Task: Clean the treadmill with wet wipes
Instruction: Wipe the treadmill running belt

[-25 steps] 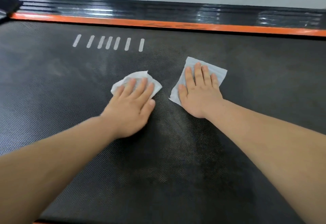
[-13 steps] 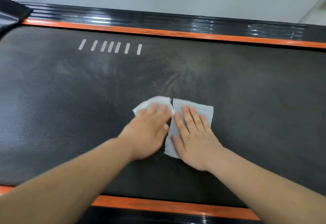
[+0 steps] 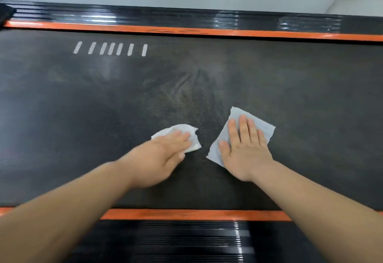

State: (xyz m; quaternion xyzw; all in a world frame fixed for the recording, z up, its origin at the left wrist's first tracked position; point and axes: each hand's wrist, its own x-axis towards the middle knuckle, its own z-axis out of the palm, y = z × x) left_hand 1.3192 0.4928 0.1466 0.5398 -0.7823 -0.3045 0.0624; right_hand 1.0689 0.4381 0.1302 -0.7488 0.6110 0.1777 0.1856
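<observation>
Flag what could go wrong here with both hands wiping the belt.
1. The left wipe is bunched under the left hand, so it may cover little and streak.
2. The right wipe lies flat under the right hand with a free corner that could fold over.
3. The belt shows hazy smears; the patch near the white marks might get missed.

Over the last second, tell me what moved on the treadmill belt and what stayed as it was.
The left hand and right hand slid their wipes down the belt toward the near orange strip, away from the white dashes. They came together until the wipes met, then spread apart again. Neither wipe was let go: both palms stay flat, the left wipe crumpled, the right wipe spread.
</observation>
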